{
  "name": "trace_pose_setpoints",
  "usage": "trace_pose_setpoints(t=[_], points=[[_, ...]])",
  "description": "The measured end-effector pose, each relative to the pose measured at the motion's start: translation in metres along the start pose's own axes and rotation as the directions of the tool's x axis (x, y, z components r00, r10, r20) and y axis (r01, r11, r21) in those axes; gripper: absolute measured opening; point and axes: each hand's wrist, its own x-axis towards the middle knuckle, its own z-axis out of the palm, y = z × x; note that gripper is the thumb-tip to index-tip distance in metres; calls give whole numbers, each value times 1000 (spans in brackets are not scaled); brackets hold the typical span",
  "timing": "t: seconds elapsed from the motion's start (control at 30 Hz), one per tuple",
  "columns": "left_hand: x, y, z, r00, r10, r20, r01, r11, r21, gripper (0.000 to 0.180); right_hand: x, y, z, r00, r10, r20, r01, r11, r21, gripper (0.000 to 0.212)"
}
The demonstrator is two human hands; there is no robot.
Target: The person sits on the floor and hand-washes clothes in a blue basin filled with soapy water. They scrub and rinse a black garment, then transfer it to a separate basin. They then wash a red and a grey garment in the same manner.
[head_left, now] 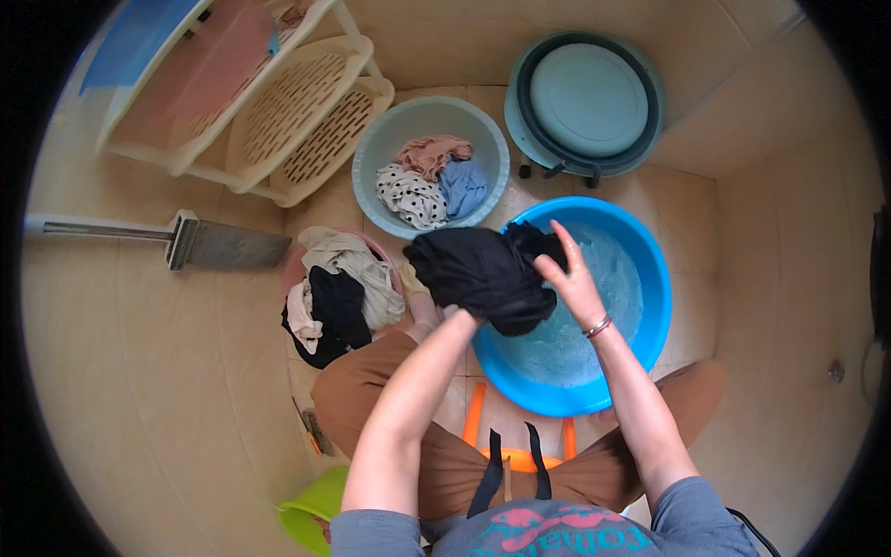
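A bunched black garment (pixel 483 269) hangs in the air at the left rim of a blue basin (pixel 657 297). My left hand (pixel 464 314) holds it up from below; the cloth covers nearly all its fingers. At the garment's right end, my right hand (pixel 579 295) is open, thumb and fingers spread beside a loose black fold. Whether the fingertips touch that fold I cannot tell. The right wrist wears a bracelet (pixel 599 327). Under the right hand, the basin holds cloudy, sudsy water (pixel 594 348).
A pale basin (pixel 497 176) holds pink, blue and polka-dotted clothes. Left of my legs, a pink basin (pixel 293 269) overflows with clothes. Folded basins (pixel 589 102) lean at the back wall. A cream rack (pixel 297 93), a squeegee mop (pixel 227 246) and a green bucket (pixel 311 511) stand left.
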Motion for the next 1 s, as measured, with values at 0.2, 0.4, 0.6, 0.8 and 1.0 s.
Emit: trace_pose_setpoints(t=[0.2,0.4,0.6,0.8,1.0], points=[[95,44,-53,978,48,-202,-31,996,86,50,48,-49,83,936,-336,100,350,884,-309,85],[149,50,-96,873,13,-487,264,828,495,52,111,-25,127,945,-325,26,325,930,-175,73],[173,-25,-119,846,142,-514,118,890,441,69,164,47,166,989,-137,-62,119,965,-232,56],[139,-51,-107,1000,-20,17,2,688,726,63,180,106,176,931,81,355,101,879,-466,41],[120,-64,-119,989,54,-141,19,882,472,46,158,80,182,905,243,350,-167,958,-234,40]])
